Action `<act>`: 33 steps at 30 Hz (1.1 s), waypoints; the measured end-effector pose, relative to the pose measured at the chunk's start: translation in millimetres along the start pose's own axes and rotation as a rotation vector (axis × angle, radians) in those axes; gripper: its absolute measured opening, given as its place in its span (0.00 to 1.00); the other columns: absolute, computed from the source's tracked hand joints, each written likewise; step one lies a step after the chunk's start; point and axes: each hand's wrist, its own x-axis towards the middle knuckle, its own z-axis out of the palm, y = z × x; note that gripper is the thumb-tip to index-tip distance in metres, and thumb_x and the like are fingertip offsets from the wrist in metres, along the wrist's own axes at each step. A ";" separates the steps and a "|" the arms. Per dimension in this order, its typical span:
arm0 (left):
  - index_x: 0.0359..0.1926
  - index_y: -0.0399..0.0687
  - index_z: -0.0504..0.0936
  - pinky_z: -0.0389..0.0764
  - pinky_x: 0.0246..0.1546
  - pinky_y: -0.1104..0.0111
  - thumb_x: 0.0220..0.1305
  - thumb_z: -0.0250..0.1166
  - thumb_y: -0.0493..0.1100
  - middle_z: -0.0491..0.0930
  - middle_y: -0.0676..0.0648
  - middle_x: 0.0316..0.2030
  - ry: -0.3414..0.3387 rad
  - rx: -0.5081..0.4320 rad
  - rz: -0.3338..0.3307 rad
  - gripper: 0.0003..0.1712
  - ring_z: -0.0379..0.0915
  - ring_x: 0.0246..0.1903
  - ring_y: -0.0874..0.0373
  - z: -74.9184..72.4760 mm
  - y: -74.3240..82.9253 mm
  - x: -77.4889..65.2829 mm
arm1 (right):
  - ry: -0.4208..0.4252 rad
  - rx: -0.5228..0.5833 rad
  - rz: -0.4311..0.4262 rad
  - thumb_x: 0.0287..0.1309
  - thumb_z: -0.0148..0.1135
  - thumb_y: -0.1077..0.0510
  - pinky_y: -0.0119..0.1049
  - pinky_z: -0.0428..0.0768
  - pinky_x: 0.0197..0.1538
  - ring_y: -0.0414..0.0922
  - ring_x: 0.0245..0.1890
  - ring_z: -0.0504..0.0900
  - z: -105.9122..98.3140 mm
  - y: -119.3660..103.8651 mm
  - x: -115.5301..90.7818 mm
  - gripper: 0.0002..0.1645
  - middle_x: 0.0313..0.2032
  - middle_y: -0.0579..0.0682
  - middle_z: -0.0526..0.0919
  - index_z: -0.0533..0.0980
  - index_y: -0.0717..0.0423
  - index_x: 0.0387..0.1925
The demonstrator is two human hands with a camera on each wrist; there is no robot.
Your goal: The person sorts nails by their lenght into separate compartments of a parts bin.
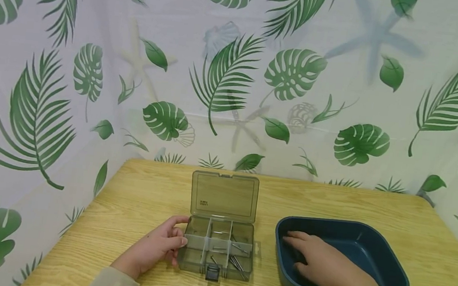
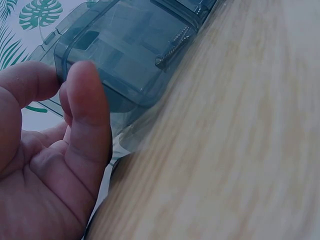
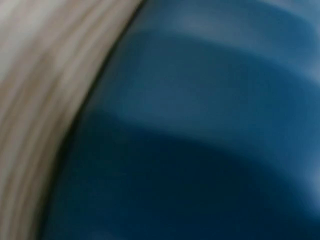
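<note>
A smoky clear compartment box stands on the table with its lid raised; screws lie in several of its sections. My left hand grips the box's left side, thumb at the front part and index finger reaching toward the back corner. Up close in the left wrist view, the curled fingers of that hand hold the box's edge, and one screw shows through the plastic. Inside a dark blue basin, my right hand reaches toward the left wall, fingers extended and thumb apart from them.
The wooden table carries both containers, the basin to the right of the box. A front latch juts from the box. Behind the table hangs a white leaf-print cloth. Only the basin's outer wall and table fill the right wrist view.
</note>
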 end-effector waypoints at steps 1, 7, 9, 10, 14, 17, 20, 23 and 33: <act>0.76 0.44 0.54 0.83 0.26 0.62 0.73 0.60 0.37 0.70 0.46 0.33 0.000 0.001 0.000 0.37 0.68 0.24 0.57 -0.1 0.6 0.1 | -0.004 -0.008 -0.006 0.64 0.68 0.57 0.64 0.68 0.64 0.61 0.69 0.66 -0.2 1.1 0.6 0.33 0.71 0.54 0.66 0.72 0.53 0.69; 0.76 0.43 0.54 0.83 0.26 0.63 0.73 0.60 0.38 0.70 0.46 0.33 -0.004 0.008 0.004 0.37 0.68 0.24 0.57 0.2 4.0 1.7 | 0.024 -0.067 -0.044 0.63 0.69 0.58 0.57 0.76 0.59 0.57 0.64 0.71 1.1 5.7 1.6 0.28 0.68 0.51 0.71 0.77 0.51 0.65; 0.76 0.44 0.54 0.83 0.26 0.63 0.72 0.61 0.38 0.70 0.46 0.33 -0.006 0.003 0.004 0.37 0.69 0.25 0.57 0.5 4.5 2.5 | 0.048 -0.090 -0.060 0.63 0.69 0.59 0.55 0.77 0.57 0.56 0.61 0.73 2.2 7.3 1.6 0.25 0.65 0.51 0.75 0.79 0.52 0.62; 0.76 0.44 0.55 0.83 0.25 0.63 0.72 0.61 0.38 0.70 0.46 0.33 -0.006 0.003 0.005 0.37 0.69 0.25 0.57 0.5 4.4 2.8 | 0.062 -0.100 -0.065 0.62 0.69 0.59 0.55 0.78 0.56 0.56 0.60 0.74 2.6 7.9 1.7 0.24 0.63 0.51 0.76 0.80 0.52 0.60; 0.76 0.44 0.55 0.82 0.25 0.63 0.71 0.61 0.38 0.70 0.46 0.33 -0.002 -0.002 0.010 0.37 0.68 0.25 0.57 0.3 3.0 3.5 | 0.113 -0.111 -0.078 0.61 0.69 0.61 0.54 0.79 0.54 0.54 0.55 0.77 3.4 10.0 1.7 0.19 0.56 0.49 0.79 0.83 0.52 0.55; 0.76 0.44 0.54 0.82 0.25 0.63 0.72 0.60 0.37 0.70 0.47 0.33 -0.007 0.001 0.001 0.38 0.68 0.24 0.57 -0.6 2.3 3.1 | 0.113 -0.090 -0.070 0.61 0.69 0.61 0.53 0.80 0.52 0.53 0.53 0.79 2.8 10.2 1.4 0.16 0.51 0.46 0.80 0.84 0.51 0.51; 0.76 0.45 0.53 0.82 0.25 0.63 0.73 0.60 0.38 0.70 0.47 0.33 -0.011 0.004 0.002 0.37 0.68 0.24 0.57 -0.9 1.1 3.4 | 0.120 -0.083 -0.061 0.61 0.69 0.62 0.51 0.81 0.51 0.51 0.50 0.79 2.7 10.6 1.6 0.14 0.48 0.43 0.79 0.84 0.50 0.49; 0.76 0.45 0.54 0.83 0.25 0.63 0.72 0.61 0.39 0.70 0.47 0.33 -0.007 0.007 0.018 0.37 0.69 0.24 0.57 -0.9 0.3 3.9 | 0.141 -0.091 -0.058 0.60 0.68 0.64 0.49 0.82 0.49 0.48 0.46 0.80 3.6 10.8 3.3 0.13 0.44 0.42 0.79 0.85 0.50 0.46; 0.77 0.43 0.52 0.82 0.25 0.62 0.73 0.60 0.38 0.70 0.46 0.34 -0.007 -0.009 0.011 0.39 0.68 0.23 0.56 0.4 -1.9 -0.3 | 0.160 -0.057 0.043 0.59 0.66 0.68 0.43 0.82 0.40 0.42 0.35 0.80 6.7 7.2 2.2 0.13 0.32 0.40 0.78 0.83 0.45 0.32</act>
